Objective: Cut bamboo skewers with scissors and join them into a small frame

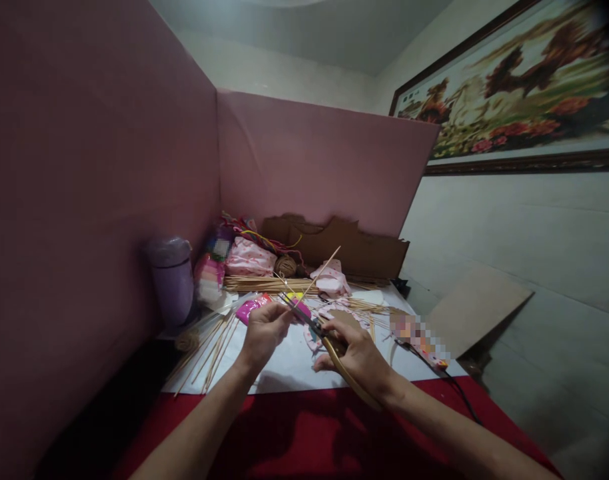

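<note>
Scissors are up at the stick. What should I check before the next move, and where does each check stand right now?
1. Left hand pinches the stick: ok.
2. Right hand grips the scissors: ok.
3. Blades set around the stick: cannot tell, too small.
4. Left fingertips apart from the blades: cannot tell, they look close.
5. Purple cup stands apart from both hands: ok.

One head-worn camera looks forward and down, close over the table (304,433), facing the pink partition (309,160)
</note>
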Demonstrator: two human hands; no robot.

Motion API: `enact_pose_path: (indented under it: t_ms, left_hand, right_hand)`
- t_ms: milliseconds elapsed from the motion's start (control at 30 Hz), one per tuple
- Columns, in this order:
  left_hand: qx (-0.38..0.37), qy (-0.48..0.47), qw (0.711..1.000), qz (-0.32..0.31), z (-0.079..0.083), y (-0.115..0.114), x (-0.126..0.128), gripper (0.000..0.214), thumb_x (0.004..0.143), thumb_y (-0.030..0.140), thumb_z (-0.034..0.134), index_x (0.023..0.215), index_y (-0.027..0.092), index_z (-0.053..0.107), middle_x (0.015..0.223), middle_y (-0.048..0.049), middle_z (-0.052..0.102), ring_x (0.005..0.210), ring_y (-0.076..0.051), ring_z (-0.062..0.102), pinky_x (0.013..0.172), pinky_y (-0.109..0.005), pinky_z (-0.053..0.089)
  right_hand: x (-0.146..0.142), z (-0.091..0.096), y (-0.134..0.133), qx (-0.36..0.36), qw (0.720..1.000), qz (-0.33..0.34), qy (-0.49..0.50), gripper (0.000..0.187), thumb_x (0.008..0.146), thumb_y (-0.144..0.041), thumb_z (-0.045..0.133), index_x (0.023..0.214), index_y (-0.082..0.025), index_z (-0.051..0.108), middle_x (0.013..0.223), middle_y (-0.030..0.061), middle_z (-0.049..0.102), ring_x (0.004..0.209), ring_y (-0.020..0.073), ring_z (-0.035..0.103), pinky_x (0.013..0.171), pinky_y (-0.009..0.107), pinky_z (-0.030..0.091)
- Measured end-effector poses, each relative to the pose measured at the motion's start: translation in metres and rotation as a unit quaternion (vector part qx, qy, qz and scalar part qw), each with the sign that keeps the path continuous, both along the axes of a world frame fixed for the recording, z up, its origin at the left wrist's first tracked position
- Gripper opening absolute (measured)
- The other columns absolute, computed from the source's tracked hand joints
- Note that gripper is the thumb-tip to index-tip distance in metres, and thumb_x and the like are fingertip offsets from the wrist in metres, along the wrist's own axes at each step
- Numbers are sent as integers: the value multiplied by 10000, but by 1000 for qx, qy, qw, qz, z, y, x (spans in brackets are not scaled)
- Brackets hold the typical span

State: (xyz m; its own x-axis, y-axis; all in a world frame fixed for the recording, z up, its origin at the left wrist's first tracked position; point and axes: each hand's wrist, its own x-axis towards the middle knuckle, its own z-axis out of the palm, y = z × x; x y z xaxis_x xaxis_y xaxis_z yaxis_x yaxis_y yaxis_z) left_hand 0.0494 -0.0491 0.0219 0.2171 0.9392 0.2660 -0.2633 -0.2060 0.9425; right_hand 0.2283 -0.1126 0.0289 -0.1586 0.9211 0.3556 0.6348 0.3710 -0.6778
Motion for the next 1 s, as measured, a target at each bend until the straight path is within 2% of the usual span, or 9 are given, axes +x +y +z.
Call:
enact_pose_path:
  t_ms: [133, 300, 367, 500, 567, 633, 833, 900, 1000]
  left_hand:
    - [-82, -14, 992, -98, 9, 1, -9, 360, 580, 437, 738, 588, 129, 551, 384, 78, 350, 326, -10, 213, 325, -154, 113]
    - [-123, -18, 977, -172, 5, 4, -13, 357, 575, 413, 752, 616, 128, 541, 411, 63, 415, 308, -2, 207, 305, -157, 77]
    - [-106, -28, 982, -152, 2, 3, -8, 359, 606, 432, 728, 619, 130, 534, 413, 63, 420, 302, -5, 224, 302, -156, 98]
    - [16, -14, 1000, -6, -2, -1, 3, 342, 647, 436, 702, 643, 121, 570, 442, 46, 474, 319, -28, 347, 317, -159, 204]
    - [48, -12, 998, 28, -2, -2, 5, 330, 656, 426, 701, 633, 119, 581, 443, 48, 472, 330, -23, 351, 330, -155, 221]
    - [32, -27, 999, 0, -1, -1, 1, 323, 666, 421, 695, 621, 123, 578, 419, 60, 437, 326, -15, 310, 327, -150, 193]
    - [-96, -49, 982, -156, 6, 4, -11, 343, 580, 395, 760, 603, 126, 550, 395, 70, 398, 308, -2, 218, 302, -150, 93]
    - [-110, -53, 979, -162, 6, 3, -9, 360, 569, 403, 765, 598, 127, 536, 406, 61, 427, 303, -1, 228, 300, -150, 102]
    - [-65, -59, 992, -90, 3, 1, -1, 360, 611, 427, 735, 610, 125, 541, 424, 41, 481, 295, -11, 283, 303, -153, 142]
  right_hand:
    - [1, 1, 0, -9, 1000, 26, 11, 456, 561, -454, 786, 866, -199, 562, 587, -60, 489, 527, 101, 402, 484, 215, 328]
    - [5, 3, 0, -16, 999, 47, 18, 454, 535, -443, 801, 817, -200, 542, 529, -79, 435, 484, 90, 366, 448, 209, 309]
    - [6, 2, 0, -16, 999, 39, 28, 455, 535, -446, 799, 817, -200, 540, 542, -76, 454, 490, 91, 381, 454, 208, 318]
    - [1, -1, 0, 4, 1000, 2, 31, 425, 554, -437, 790, 813, -192, 558, 581, -62, 498, 521, 97, 414, 479, 207, 340]
    - [-3, -1, -1, 18, 1000, -10, 20, 402, 573, -425, 782, 811, -187, 561, 574, -64, 497, 517, 94, 407, 478, 204, 332]
    - [-6, 0, -2, 27, 1000, -9, 9, 394, 586, -410, 779, 819, -183, 559, 562, -67, 491, 510, 90, 397, 476, 202, 322]
    - [-1, 0, 0, 29, 999, 35, 9, 419, 566, -359, 803, 866, -183, 570, 544, -81, 449, 497, 79, 348, 461, 193, 294]
    - [1, -1, 1, 20, 999, 34, 18, 420, 548, -346, 813, 847, -179, 571, 536, -85, 436, 492, 74, 332, 449, 189, 283]
    - [0, -2, 1, 21, 999, 7, 28, 404, 538, -352, 815, 804, -173, 569, 550, -81, 439, 497, 72, 336, 445, 184, 282]
